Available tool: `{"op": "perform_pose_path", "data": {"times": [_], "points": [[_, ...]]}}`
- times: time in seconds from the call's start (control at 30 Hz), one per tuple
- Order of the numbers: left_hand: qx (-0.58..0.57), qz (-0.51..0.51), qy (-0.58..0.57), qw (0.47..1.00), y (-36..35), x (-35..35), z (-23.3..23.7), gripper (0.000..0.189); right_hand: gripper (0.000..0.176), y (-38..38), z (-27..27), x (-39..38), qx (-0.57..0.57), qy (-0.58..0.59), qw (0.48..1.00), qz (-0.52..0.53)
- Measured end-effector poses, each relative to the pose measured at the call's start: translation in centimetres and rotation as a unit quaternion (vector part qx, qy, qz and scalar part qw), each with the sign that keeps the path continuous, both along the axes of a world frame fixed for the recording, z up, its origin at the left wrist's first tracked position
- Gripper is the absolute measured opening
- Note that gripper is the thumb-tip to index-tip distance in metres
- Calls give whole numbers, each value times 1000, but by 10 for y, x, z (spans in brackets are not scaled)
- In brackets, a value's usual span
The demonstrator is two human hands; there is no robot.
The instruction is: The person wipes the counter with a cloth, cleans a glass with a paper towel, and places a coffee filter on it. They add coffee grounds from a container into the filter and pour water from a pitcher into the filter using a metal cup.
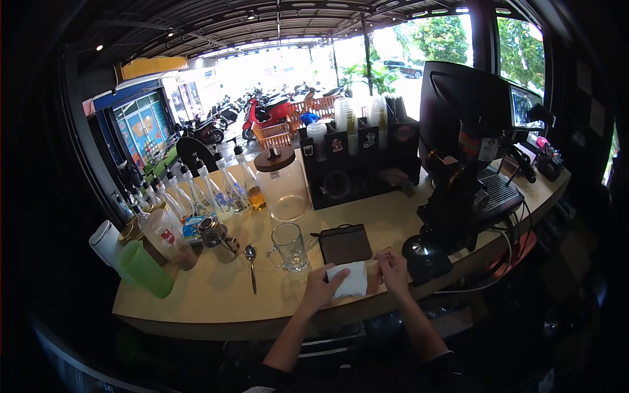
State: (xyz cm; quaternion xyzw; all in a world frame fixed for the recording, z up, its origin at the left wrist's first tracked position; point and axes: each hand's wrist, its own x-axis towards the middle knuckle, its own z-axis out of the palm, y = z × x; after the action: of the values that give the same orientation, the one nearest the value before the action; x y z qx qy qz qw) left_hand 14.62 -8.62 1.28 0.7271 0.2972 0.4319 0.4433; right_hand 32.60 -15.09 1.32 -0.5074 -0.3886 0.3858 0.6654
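Near the counter's front edge, my left hand [321, 288] grips a white folded paper or cloth [351, 280], thumb on top. To its right, my right hand [392, 270] has its fingers pinched together beside the white piece; what they hold, if anything, is too small to tell. Just behind the hands lies a dark zipped pouch [345, 245]. An upright glass mug [290, 247] stands left of the pouch, and a metal spoon [251, 268] lies further left.
A metal pot [218, 239], green cup [145, 270] and pump bottles [219, 190] stand left. Behind are a lidded jar [286, 190] and black cup holder [363, 167]. At right are a coffee grinder [452, 203] and a machine's drip tray [501, 187].
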Motion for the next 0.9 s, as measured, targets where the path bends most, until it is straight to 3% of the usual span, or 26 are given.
{"op": "perform_pose_path", "data": {"times": [0.07,0.1,0.2,0.3,0.37,0.47,0.5,0.53,0.7,0.8,0.9], "points": [[-5,-50,46,998,-4,-5,6,32,11,1,5,-11,125,-25,992,1],[-7,-49,46,998,-3,-5,3,32,10,-1,0,-9,115,-50,988,89],[0,-53,55,997,1,-2,-3,33,14,2,-21,-7,38,-75,981,174],[22,-43,42,998,-3,-4,5,31,18,6,-28,-5,87,-58,985,134],[58,-110,94,988,-3,-8,15,29,17,4,-21,-9,136,-43,984,105],[92,-172,105,975,5,-7,15,27,15,-6,5,-21,122,-12,989,86],[91,-173,105,975,7,-5,17,27,16,-4,0,-18,96,-18,986,133],[82,-161,105,978,10,-4,20,27,16,-1,-7,-14,70,-23,981,181],[120,-115,105,981,33,1,22,26,17,5,-25,-1,78,-48,986,138],[126,-106,107,981,38,4,19,25,14,0,-23,-4,57,10,991,117],[52,-85,28,995,48,7,3,21,17,-4,-25,3,-47,11,982,185]]}}
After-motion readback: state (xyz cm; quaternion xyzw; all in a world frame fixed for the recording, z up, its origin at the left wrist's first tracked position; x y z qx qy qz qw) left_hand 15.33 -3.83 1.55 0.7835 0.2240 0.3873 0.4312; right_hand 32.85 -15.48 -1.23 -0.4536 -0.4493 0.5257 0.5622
